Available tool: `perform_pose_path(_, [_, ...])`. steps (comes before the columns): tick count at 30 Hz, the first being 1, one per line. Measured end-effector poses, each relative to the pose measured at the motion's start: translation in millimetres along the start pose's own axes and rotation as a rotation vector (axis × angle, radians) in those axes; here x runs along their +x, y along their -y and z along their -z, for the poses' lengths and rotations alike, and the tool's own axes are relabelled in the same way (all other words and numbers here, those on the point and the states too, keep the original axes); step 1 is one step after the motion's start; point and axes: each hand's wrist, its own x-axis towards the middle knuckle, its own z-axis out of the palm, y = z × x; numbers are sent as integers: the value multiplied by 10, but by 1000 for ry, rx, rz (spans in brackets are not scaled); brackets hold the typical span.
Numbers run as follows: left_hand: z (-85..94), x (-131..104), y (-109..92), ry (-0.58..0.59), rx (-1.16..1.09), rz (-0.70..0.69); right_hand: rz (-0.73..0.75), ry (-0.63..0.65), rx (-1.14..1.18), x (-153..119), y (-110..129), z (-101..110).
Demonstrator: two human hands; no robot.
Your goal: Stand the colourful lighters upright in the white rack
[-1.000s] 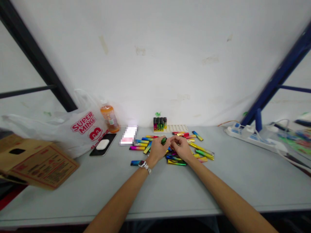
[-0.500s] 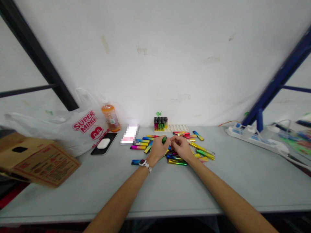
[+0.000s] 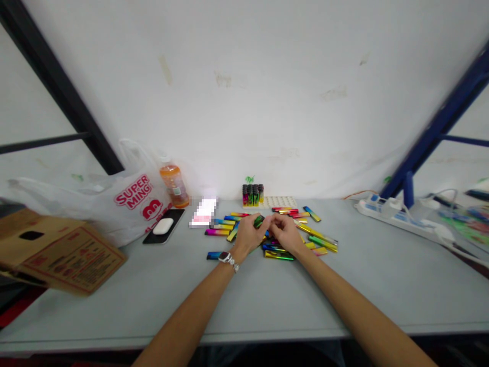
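My left hand [image 3: 249, 235] is closed round a small dark green lighter [image 3: 259, 221], whose end shows above the fingers. Against it, my right hand [image 3: 284, 233] has its fingers pinched together; what they hold, if anything, is hidden. Around and under both hands lie several shiny coloured lighters, among them a pink-and-yellow lighter [image 3: 217, 232], a blue one [image 3: 312, 213] and a green-and-yellow one [image 3: 278, 255]. Behind the hands, several dark-topped lighters [image 3: 252, 195] stand upright in the left part of a cream tray with holes [image 3: 280, 202].
On the grey table [image 3: 267, 306] at left are a cardboard box [image 3: 72, 260], a white plastic bag [image 3: 95, 199], an orange bottle [image 3: 174, 184] and a black phone [image 3: 168, 232] with a white case [image 3: 163, 226]. A power strip [image 3: 405, 224] lies at right.
The green lighter in my left hand has tilted slightly. Both hands stay close together in nearly the same place.
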Motion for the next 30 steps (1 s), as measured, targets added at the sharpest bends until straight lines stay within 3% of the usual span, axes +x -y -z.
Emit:
perform_pose_path(8, [-44,47,72,-14,82,43,-16,4,-3,1,-3,2])
perform_pose_path(21, [-32,31,52,4,37,37,23,-38,11,6,-43,11])
perform_pose_path(25, [10,-1,31,48,-86,2,96,-53,35,-4,-23,29])
perform_pose_path(30, [32,-32,10,74,-218,13,122,20,20,-40,104,2])
